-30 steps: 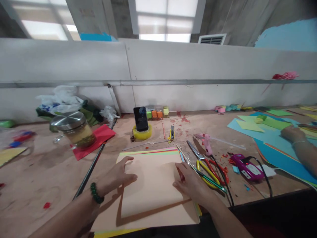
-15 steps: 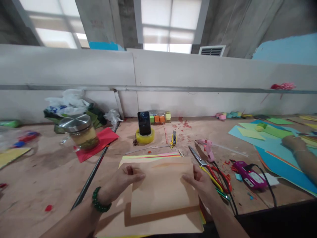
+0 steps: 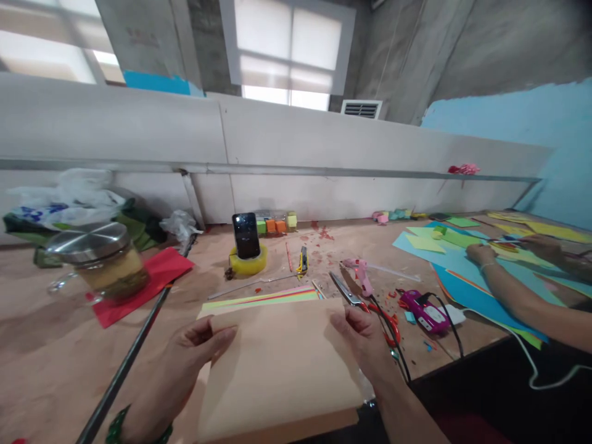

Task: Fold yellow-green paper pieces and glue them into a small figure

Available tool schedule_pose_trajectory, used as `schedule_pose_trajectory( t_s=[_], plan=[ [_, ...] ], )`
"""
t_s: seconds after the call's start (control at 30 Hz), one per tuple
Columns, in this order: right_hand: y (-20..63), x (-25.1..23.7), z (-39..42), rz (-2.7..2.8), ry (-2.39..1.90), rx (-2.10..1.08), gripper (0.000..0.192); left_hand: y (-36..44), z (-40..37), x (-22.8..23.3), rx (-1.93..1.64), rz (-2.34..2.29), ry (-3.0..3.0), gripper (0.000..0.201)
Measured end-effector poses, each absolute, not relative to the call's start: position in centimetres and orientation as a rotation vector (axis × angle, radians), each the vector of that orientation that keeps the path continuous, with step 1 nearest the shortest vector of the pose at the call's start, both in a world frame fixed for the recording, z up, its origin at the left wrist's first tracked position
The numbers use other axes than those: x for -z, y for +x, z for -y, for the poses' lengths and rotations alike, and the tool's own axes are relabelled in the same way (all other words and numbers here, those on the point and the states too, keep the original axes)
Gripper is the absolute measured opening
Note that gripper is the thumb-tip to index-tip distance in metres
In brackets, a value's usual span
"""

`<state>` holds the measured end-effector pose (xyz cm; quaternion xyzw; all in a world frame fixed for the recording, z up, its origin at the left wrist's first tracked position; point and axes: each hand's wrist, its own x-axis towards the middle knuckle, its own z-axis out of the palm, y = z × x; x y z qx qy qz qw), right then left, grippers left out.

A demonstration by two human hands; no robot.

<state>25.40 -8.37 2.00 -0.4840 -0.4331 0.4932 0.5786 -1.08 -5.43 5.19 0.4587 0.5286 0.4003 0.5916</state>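
A tan sheet of paper spans the space between my two hands, held above a stack of coloured paper whose far edges show behind it. My left hand pinches its upper left corner between thumb and fingers. At the upper right corner, my right hand grips it the same way. The sheet bows a little, and its lower edge hangs over more tan paper. Just beyond my right hand lie large scissors with red handles, partly hidden by that hand.
A pink glue gun, purple device and cables lie right. Behind the paper are a cutter and a phone leaning on yellow tape. A glass tea mug stands left. Another person's hands work among coloured sheets.
The tan sheet has come up closer and spread flatter between my hands. My view has swung right, bringing more of the other person's arms into sight.
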Motion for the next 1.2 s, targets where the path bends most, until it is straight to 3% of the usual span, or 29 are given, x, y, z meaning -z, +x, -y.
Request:
schedule_pose_trajectory(
  t_s=[0.4,1.2],
  plan=[
    [26.1,-1.1,8.7,0.906,-1.262,-1.142,0.040,-1.3,5.5,-5.1,-1.068,-1.201,0.977,0.043],
    [24.2,-2.4,8.2,0.960,-1.207,-0.972,0.043,-3.5,6.5,-4.8,-0.919,-1.280,0.888,0.045]
  ],
)
